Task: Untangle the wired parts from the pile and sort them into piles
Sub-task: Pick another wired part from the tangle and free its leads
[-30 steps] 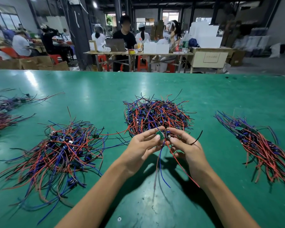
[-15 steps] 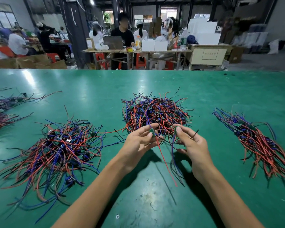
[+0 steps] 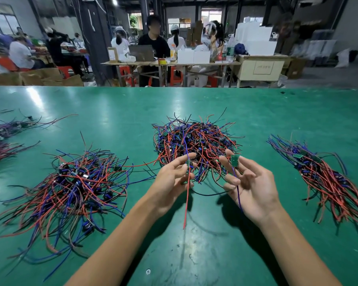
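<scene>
A tangled pile (image 3: 196, 141) of red, blue and black wired parts lies mid-table, just beyond my hands. My left hand (image 3: 172, 180) pinches a small part with a long red wire (image 3: 186, 203) hanging down toward the table. My right hand (image 3: 250, 182), palm up, grips a small green circuit board (image 3: 234, 160) between thumb and fingers, with a blue wire trailing across the palm. A black wire loops between the two hands. A looser sorted pile (image 3: 74, 182) sits on the left. A combed-out bundle (image 3: 327, 178) lies on the right.
The green table (image 3: 194, 254) stretches wide, with more wire bundles (image 3: 2, 139) at its far left edge. A screw head (image 3: 148, 271) sits in the surface near me. Beyond the table, people work at benches with boxes and red stools.
My hands have drawn apart and lifted toward me, splitting two parts from each other. The right hand has turned palm up with the green board, and the red wire now hangs from the left.
</scene>
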The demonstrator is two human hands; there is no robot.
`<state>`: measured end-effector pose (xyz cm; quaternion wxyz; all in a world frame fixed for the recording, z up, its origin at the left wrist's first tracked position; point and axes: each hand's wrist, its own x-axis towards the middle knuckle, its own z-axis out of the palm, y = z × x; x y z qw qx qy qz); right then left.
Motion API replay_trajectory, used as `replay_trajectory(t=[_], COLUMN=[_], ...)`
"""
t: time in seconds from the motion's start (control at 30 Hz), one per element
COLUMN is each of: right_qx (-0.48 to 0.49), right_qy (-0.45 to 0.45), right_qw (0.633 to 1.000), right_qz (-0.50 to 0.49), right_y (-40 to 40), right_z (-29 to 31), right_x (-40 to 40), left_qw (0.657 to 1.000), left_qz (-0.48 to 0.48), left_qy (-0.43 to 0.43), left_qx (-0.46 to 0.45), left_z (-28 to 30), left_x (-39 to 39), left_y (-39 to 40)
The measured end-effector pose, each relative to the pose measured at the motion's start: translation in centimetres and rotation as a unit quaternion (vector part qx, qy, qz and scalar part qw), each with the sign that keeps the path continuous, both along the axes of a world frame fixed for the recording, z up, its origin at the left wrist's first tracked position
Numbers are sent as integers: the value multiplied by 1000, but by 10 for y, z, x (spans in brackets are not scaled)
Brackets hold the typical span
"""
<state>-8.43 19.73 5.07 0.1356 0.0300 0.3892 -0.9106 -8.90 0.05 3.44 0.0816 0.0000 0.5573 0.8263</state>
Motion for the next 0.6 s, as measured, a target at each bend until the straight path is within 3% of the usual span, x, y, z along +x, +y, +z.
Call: replay_trajectory(t=[0.23,0.6], right_qx=[-13,53], right_qy=[52,104], right_qw=[997,991], right_qz=[54,65], right_y=[5,3], right_z=[0,0], right_x=[1,3], left_qw=[1000,999], left_qz=[-28,-36], left_qy=[-8,-33], left_qx=[-2,5], left_z=[1,-1], left_x=[3,2], left_y=[5,5])
